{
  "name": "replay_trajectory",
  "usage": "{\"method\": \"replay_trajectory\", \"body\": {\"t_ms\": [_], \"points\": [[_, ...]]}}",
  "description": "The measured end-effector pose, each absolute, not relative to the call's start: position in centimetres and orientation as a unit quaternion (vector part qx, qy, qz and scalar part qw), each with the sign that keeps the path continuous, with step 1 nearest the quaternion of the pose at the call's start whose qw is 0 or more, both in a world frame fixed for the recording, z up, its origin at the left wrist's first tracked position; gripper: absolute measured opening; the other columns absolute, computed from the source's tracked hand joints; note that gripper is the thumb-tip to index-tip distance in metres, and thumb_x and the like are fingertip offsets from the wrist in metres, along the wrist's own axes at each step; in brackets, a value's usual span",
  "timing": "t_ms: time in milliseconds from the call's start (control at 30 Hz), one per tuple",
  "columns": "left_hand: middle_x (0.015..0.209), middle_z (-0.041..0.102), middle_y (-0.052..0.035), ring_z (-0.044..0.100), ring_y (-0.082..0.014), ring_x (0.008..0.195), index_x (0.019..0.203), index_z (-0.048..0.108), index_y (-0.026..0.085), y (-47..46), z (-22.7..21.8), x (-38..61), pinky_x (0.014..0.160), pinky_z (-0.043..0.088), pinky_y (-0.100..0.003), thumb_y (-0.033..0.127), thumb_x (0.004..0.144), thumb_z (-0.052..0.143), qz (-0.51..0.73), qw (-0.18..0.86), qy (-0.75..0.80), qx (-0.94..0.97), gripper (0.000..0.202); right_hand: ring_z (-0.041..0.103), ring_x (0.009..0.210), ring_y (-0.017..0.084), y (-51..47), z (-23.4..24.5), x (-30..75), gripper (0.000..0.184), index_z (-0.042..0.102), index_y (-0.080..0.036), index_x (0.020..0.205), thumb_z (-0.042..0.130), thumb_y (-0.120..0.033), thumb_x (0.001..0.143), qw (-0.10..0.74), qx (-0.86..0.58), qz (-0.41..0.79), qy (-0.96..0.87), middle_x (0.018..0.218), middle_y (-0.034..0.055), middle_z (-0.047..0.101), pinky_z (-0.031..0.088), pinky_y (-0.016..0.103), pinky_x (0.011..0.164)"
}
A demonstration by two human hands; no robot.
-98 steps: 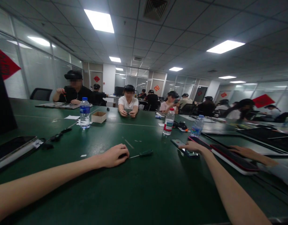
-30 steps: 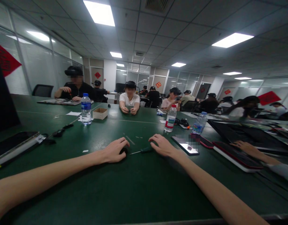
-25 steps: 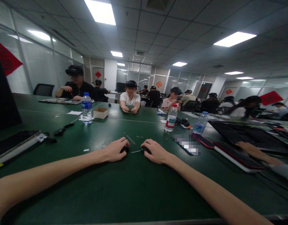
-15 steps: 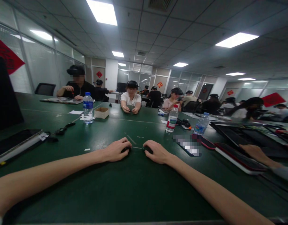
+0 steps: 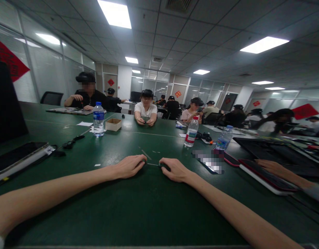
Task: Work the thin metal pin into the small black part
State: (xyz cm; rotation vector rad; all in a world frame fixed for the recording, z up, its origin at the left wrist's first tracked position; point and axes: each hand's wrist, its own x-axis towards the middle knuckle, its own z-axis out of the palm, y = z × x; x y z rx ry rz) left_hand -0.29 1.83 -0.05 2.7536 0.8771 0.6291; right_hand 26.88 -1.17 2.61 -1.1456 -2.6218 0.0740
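My left hand (image 5: 129,166) rests on the green table (image 5: 149,207) with its fingers curled over a small dark object that is mostly hidden. My right hand (image 5: 175,169) lies close beside it, fingers closed over the handle of a screwdriver. Only the thin metal shaft of the screwdriver (image 5: 153,164) shows, bridging the gap between the two hands. A phone (image 5: 208,162) lies flat just to the right of my right hand.
Water bottles (image 5: 98,119) (image 5: 191,132) (image 5: 224,137) and a small cardboard box (image 5: 113,124) stand farther back. A closed laptop (image 5: 19,157) lies at left. A co-worker's hand (image 5: 272,167) rests on a red-edged device (image 5: 265,176) at right. Several people sit along the far side.
My right hand came left from the phone to the screwdriver handle and closed on it. It then slid closer to my left hand, which stayed curled in place.
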Motion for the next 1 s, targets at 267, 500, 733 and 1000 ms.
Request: {"method": "replay_trajectory", "body": {"t_ms": [267, 500, 733, 1000], "points": [[0.107, 0.06, -0.0062, 0.059, -0.0182, 0.093, 0.115, 0.052, 0.021, 1.71, 0.17, -0.26, 0.086, 0.045, -0.031, 0.038, 0.098, 0.028, 0.208, 0.084, 0.301, 0.927, 0.034, 0.058, 0.075, 0.015, -1.28, 2.67, 26.8, 0.021, 0.059, -0.016, 0.103, 0.047, -0.027, 0.089, 0.134, -0.393, 0.009, -0.91, 0.089, 0.0052, 0.065, 0.043, 0.027, 0.072], [0.103, 0.061, -0.0053, 0.059, -0.0187, 0.091, 0.11, 0.05, 0.02, 1.83, -0.09, -0.12, 0.082, 0.046, -0.031, 0.04, 0.098, 0.029, 0.208, 0.073, 0.33, 0.918, 0.03, 0.06, 0.076, 0.016, -1.25, 2.46, 26.73, 0.023, 0.06, -0.015, 0.103, 0.049, -0.026, 0.086, 0.14, -0.398, -0.005, -0.907, 0.09, 0.0063, 0.066, 0.043, 0.028, 0.073], [0.096, 0.061, -0.0053, 0.059, -0.019, 0.083, 0.109, 0.048, 0.02, 1.63, 0.03, -0.09, 0.075, 0.045, -0.031, 0.039, 0.098, 0.026, 0.212, 0.068, 0.357, 0.907, 0.03, 0.058, 0.073, 0.015, -1.45, 2.84, 26.71, 0.023, 0.061, -0.015, 0.102, 0.047, -0.026, 0.088, 0.139, -0.393, 0.008, -0.909, 0.087, 0.0057, 0.065, 0.043, 0.027, 0.07], [0.1, 0.061, -0.0054, 0.06, -0.0189, 0.087, 0.108, 0.05, 0.02, 1.73, 0.23, -0.21, 0.077, 0.046, -0.031, 0.041, 0.098, 0.029, 0.201, 0.088, 0.344, 0.913, 0.032, 0.058, 0.071, 0.015, -1.41, 2.92, 26.58, 0.022, 0.061, -0.016, 0.101, 0.049, -0.029, 0.088, 0.127, -0.411, 0.007, -0.902, 0.085, 0.0049, 0.065, 0.043, 0.026, 0.068]]}}
